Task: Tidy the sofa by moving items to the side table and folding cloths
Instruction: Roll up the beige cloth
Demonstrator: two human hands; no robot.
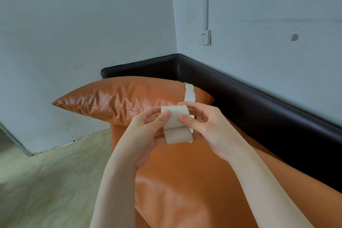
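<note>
**One head-worn camera, looking forward and down into a sofa corner**

A single wide-angle view is given, taken from the person's head and aimed forward and downward. Both forearms are seen entering from the bottom edge, so the left hand point(148, 131) and right hand point(209, 127) are placed close to the lens, near the centre of the frame. Just beyond them the orange sofa point(185, 181) and its cushion point(118, 98) are seen at close range. The corner of two walls point(174, 15) is faced directly, slightly right of centre. The floor point(46, 181) is taken in at lower left. Straight edges are bent by the wide lens. No second view is provided, so nothing is shared.
</note>
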